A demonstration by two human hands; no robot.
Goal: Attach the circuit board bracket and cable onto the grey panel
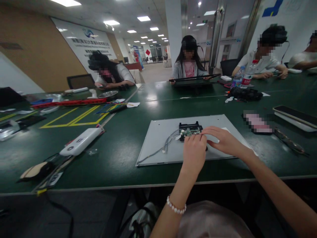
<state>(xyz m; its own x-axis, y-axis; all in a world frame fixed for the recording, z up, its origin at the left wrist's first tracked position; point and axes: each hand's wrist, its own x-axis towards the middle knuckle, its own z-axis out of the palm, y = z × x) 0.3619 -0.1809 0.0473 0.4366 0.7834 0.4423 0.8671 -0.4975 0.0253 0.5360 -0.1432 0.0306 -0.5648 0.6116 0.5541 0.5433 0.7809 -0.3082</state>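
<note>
A green circuit board (192,131) in a black plastic bracket (188,125) sits on a pale flat panel (158,138), which lies on the table. Curled over the near side of the board is my left hand (194,150), closed, its fingertips hidden from view. At the board's right edge my right hand (223,140) has its fingertips on it, with the thumb bent in close to my left hand. Grey cables (166,142) run from the board's left side across the panel, with a small pale connector on them.
Left of the panel lies a white power strip (81,142) beside a computer mouse (37,171). A phone (257,123) and a dark case (294,115) are on the right. Water bottles (246,77) stand farther back. Several people sit around the green table (119,165); one holds a dark panel (194,81).
</note>
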